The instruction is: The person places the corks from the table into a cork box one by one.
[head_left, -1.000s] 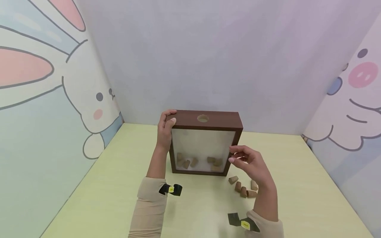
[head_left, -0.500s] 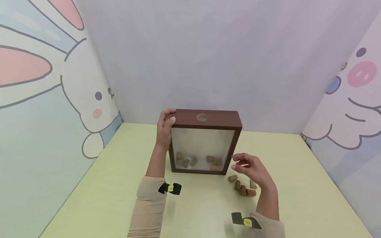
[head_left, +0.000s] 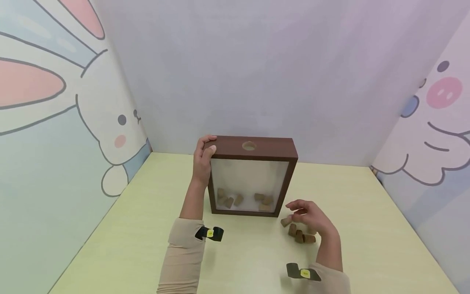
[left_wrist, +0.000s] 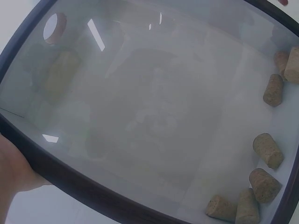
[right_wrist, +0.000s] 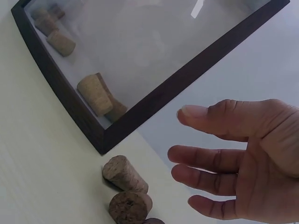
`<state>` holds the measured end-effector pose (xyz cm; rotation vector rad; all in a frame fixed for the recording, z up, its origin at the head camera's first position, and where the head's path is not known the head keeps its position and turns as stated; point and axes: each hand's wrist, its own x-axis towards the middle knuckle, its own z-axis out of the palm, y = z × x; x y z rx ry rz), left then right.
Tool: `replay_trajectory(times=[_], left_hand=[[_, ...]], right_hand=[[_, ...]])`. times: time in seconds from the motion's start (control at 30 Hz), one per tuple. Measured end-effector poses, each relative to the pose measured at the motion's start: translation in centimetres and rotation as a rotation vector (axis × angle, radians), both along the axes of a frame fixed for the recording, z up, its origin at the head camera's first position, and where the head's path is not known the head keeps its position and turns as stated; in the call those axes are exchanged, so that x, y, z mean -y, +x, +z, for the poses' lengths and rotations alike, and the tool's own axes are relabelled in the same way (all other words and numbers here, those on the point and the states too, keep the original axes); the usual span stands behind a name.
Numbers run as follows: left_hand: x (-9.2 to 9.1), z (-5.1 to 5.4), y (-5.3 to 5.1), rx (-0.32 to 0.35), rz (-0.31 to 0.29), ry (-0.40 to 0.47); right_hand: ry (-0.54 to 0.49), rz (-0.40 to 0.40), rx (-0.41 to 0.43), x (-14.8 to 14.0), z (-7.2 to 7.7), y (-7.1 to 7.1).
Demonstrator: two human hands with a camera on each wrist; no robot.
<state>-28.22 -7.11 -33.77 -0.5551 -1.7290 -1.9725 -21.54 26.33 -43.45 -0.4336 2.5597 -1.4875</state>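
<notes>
An upright dark brown frame box [head_left: 257,152] with a clear front stands on the table, a round hole [head_left: 249,145] in its top. Several corks [head_left: 238,199] lie inside at the bottom. My left hand [head_left: 202,163] grips the box's upper left corner, thumb on top; the left wrist view shows part of that hand [left_wrist: 16,170] at the frame's edge. My right hand [head_left: 312,216] hovers over loose corks [head_left: 299,236] right of the box. In the right wrist view that hand [right_wrist: 247,158] has its fingers apart with nothing between them, beside a cork [right_wrist: 125,173].
The pale yellow-green table [head_left: 235,253] reaches to a plain backdrop [head_left: 249,73] behind the box. Cartoon-printed walls stand at the left [head_left: 44,163] and right [head_left: 433,163].
My right hand has moved down from beside the box's right edge to the loose corks. My left hand has kept its grip, and the box stands as before.
</notes>
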Motion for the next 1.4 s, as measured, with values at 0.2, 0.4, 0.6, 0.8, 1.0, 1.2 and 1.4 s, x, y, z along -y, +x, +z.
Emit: replay_trajectory(times=[0.2, 0.4, 0.6, 0.8, 1.0, 1.2, 1.4], left_hand=[[0.1, -0.1, 0.0, 0.001, -0.001, -0.004], [0.1, 0.0, -0.1, -0.007, -0.009, 0.000], [-0.1, 0.0, 0.0, -0.008, -0.010, 0.001], [0.0, 0.0, 0.0, -0.009, -0.015, 0.010], [0.1, -0.1, 0.0, 0.000, -0.019, 0.023], [0.0, -0.3, 0.1, 0.000, -0.027, 0.017], [0.0, -0.1, -0.1, -0.010, -0.025, 0.023]], right_hand=[[0.071, -0.024, 0.098, 0.5, -1.3, -0.5], [0.058, 0.047, 0.113, 0.8, -2.5, -1.2], [0.017, 0.021, 0.197, 1.1, -3.0, -1.3], [0.045, -0.036, 0.189, 1.3, -3.6, -1.2], [0.019, -0.062, 0.198, 1.3, -3.8, -1.1], [0.061, -0.074, 0.111, 0.9, -2.8, -0.6], [0.028, -0.044, 0.057, 0.6, -1.4, -0.4]])
